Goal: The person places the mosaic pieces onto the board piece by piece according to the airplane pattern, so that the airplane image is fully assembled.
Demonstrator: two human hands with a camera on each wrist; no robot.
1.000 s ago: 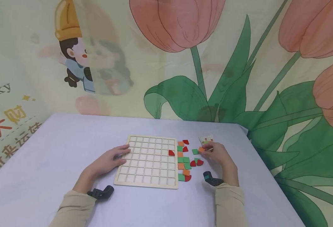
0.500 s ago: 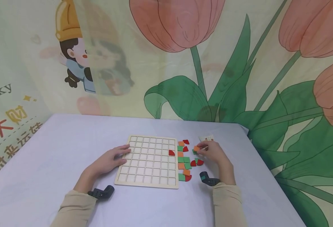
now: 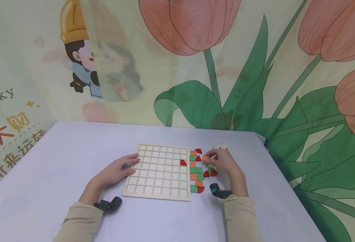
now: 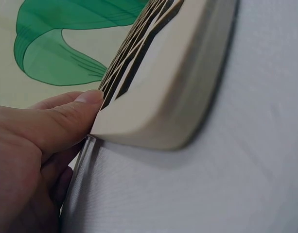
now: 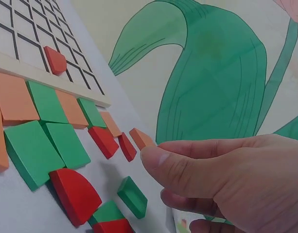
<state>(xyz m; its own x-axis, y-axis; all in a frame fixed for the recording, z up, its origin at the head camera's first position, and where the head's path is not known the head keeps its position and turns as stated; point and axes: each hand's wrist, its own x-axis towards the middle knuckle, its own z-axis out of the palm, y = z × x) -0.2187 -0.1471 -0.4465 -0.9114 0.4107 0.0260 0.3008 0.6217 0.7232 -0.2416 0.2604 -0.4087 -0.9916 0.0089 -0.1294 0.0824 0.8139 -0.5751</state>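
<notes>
Right of centre, we see the right hand (image 3: 224, 162), grip pinching an orange tile (image 3: 205, 157) by one side; centre-left, the left hand (image 3: 116, 171), grip relaxed, touches the board (image 3: 160, 175), seemingly to steady it.

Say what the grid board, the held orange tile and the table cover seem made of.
Grid board: probably wood, matte and unpainted, from its pale tan rim.
Held orange tile: painted wood or plastic; its smooth, even colour leaves that open.
Table cover: probably white fabric, dull, from the fine texture in the left wrist view.
</notes>
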